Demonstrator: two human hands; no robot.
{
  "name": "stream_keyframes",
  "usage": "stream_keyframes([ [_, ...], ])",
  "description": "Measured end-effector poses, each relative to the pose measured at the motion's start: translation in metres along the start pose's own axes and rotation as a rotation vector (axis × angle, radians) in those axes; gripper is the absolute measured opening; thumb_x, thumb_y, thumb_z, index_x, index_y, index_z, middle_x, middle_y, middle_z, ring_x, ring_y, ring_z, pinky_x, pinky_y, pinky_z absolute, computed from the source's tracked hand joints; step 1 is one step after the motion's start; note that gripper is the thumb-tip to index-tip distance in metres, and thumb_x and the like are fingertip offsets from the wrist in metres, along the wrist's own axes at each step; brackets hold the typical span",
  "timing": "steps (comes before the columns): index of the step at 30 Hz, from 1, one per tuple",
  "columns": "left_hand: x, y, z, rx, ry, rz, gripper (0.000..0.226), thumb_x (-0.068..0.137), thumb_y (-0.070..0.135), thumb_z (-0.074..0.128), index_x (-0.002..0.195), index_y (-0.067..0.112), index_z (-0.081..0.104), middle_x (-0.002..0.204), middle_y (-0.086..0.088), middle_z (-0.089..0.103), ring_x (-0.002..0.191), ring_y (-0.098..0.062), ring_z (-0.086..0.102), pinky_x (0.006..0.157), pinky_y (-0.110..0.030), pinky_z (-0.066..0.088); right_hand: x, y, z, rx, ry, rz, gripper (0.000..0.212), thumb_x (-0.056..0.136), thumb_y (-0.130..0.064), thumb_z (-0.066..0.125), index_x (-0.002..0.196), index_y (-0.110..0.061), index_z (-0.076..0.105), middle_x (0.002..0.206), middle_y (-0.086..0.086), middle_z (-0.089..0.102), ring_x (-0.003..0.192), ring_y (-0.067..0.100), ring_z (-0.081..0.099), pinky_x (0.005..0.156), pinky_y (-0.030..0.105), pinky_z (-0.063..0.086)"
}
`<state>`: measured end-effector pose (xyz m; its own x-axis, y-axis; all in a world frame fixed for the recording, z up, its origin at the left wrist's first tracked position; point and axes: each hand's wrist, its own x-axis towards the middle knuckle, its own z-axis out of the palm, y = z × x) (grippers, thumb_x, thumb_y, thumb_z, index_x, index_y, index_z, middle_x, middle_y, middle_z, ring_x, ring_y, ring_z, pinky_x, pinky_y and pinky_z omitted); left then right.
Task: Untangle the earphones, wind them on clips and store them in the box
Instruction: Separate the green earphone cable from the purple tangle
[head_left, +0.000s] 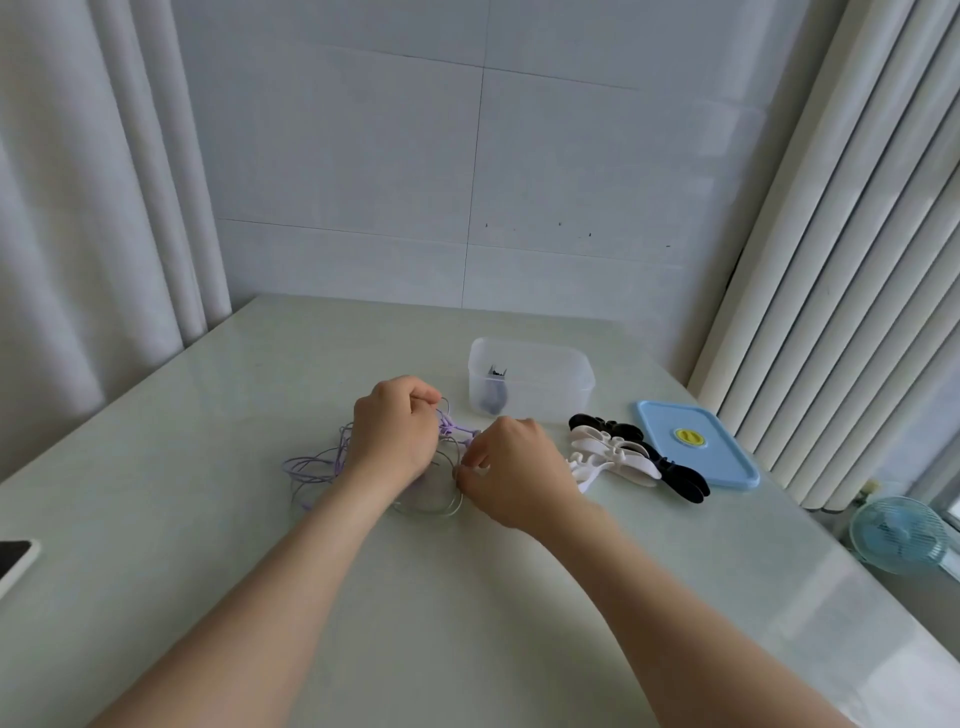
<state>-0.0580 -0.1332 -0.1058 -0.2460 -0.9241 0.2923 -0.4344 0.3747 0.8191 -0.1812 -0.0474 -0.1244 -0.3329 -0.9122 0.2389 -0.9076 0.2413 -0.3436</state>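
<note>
This looks like a room in a home. A big pale table (467, 597) stands in a corner by a white tiled wall (415, 156), with long white curtains (78, 208) on both sides. A little blue fan (901, 535) sits low down on the right.

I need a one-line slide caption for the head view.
Left hand and right hand pick at tangled earphones near clips, clear box and blue lid.
</note>
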Motion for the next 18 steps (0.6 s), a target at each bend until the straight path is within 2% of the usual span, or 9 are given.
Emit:
stream_keyframes([
  [3, 0.001, -0.005, -0.001, -0.111, -0.041, -0.05, 0.048, 0.086, -0.007, 0.038, 0.091, 0.024, 0.075, 0.096, 0.003, 0.078, 0.102, -0.018, 0.071, 0.098, -0.033, 0.054, 0.004, -0.003, 0.0, 0.008, -0.008, -0.02, 0.02, 0.067, -0.024, 0.058, 0.063, -0.006, 0.067, 0.059, 0.011, 0.06, 0.059, 0.031, 0.044, 0.062, 0.042, 0.055],
  [5, -0.002, -0.005, 0.0, -0.137, -0.054, -0.032, 0.051, 0.084, -0.009, 0.038, 0.092, 0.025, 0.075, 0.095, 0.006, 0.077, 0.1, -0.014, 0.071, 0.098, -0.031, 0.054, 0.001, -0.009, -0.001, 0.047, -0.006, 0.004, 0.018, 0.064, -0.022, 0.063, 0.054, -0.008, 0.06, 0.052, 0.009, 0.052, 0.057, 0.029, 0.035, 0.056, 0.041, 0.051],
  [7, -0.006, -0.002, 0.0, -0.152, -0.038, 0.004, 0.051, 0.083, -0.01, 0.039, 0.095, 0.024, 0.076, 0.094, 0.007, 0.077, 0.098, -0.01, 0.07, 0.092, -0.026, 0.052, -0.004, -0.013, 0.0, 0.1, -0.011, 0.064, 0.021, 0.068, -0.025, 0.07, 0.052, -0.015, 0.059, 0.055, 0.003, 0.055, 0.058, 0.024, 0.045, 0.051, 0.033, 0.041],
  [10, -0.007, 0.003, 0.0, -0.144, 0.008, 0.056, 0.049, 0.082, -0.009, 0.042, 0.092, 0.023, 0.077, 0.088, 0.011, 0.076, 0.09, -0.002, 0.068, 0.081, -0.017, 0.051, -0.009, -0.017, 0.005, 0.088, -0.003, 0.124, 0.02, 0.077, -0.03, 0.068, 0.065, -0.017, 0.058, 0.071, 0.002, 0.061, 0.073, 0.024, 0.058, 0.05, 0.027, 0.029],
  [14, -0.008, 0.007, -0.004, -0.135, 0.035, 0.133, 0.048, 0.076, -0.011, 0.041, 0.081, 0.021, 0.077, 0.077, 0.01, 0.075, 0.08, 0.004, 0.067, 0.072, -0.012, 0.049, -0.014, -0.017, 0.005, 0.042, -0.008, 0.126, 0.032, 0.082, -0.025, 0.061, 0.062, -0.014, 0.038, 0.063, 0.004, 0.042, 0.064, 0.029, 0.042, 0.048, 0.031, 0.022],
  [16, -0.007, 0.005, -0.006, -0.112, -0.011, 0.167, 0.051, 0.075, -0.013, 0.038, 0.08, 0.02, 0.077, 0.077, 0.009, 0.075, 0.078, 0.004, 0.067, 0.07, -0.009, 0.047, -0.016, -0.013, -0.001, 0.082, 0.028, 0.107, 0.036, 0.086, -0.023, 0.057, 0.061, -0.013, 0.034, 0.059, 0.005, 0.037, 0.062, 0.029, 0.037, 0.048, 0.034, 0.023],
  [18, -0.005, 0.0, -0.008, -0.029, -0.071, 0.166, 0.051, 0.076, -0.007, 0.037, 0.078, 0.025, 0.077, 0.082, 0.009, 0.076, 0.083, -0.002, 0.069, 0.078, -0.017, 0.05, -0.017, -0.006, -0.011, 0.21, 0.113, 0.112, 0.032, 0.09, -0.022, 0.057, 0.065, -0.009, 0.042, 0.058, 0.006, 0.049, 0.056, 0.027, 0.047, 0.049, 0.037, 0.04],
])
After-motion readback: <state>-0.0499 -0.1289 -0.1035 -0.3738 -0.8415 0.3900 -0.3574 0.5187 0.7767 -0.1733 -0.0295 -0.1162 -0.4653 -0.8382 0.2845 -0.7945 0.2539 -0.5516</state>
